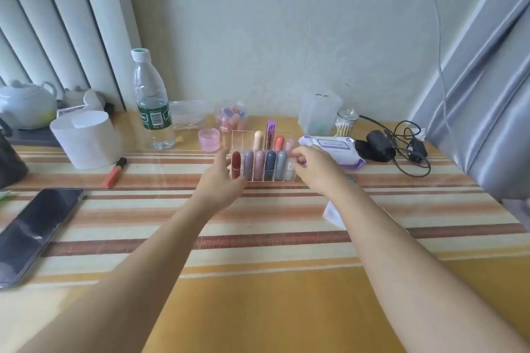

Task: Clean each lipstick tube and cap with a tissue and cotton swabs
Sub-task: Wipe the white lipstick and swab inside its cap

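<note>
Both arms are reaching out over the striped table (258,281) and meeting at the clear acrylic organiser (238,135), which is standing towards the far middle of the tabletop. The left hand (220,180) is clasping the organiser's left end, thumb running up the side wall and fingers bending round the near-left corner. The right hand (314,170) is sitting at the right end with its fingers (298,158) curling in over the last near compartment. Whether they are pinching the white lipstick (290,170) there or the wall beside it, I cannot tell.

The near row is standing full, left to right: a dark red lipstick (236,163), a mauve one (248,162), a pink one (259,162), a navy one (270,162), a grey one (281,163), then the white. In the far row a peach lipstick (258,139), a tall purple metallic tube (270,132), a coral lipstick (279,143) and a pale pink one (289,145) are showing.

Just right of the organiser a wet wipes pack (329,146) is lying flat, and beyond it a small glass jar of cotton swabs (346,123) is standing by the wall. Off to the left an orange lip tube (114,173) is lying loose, a water bottle (152,100) is standing behind it, and a dark phone (34,232) is resting at the near-left edge.
</note>
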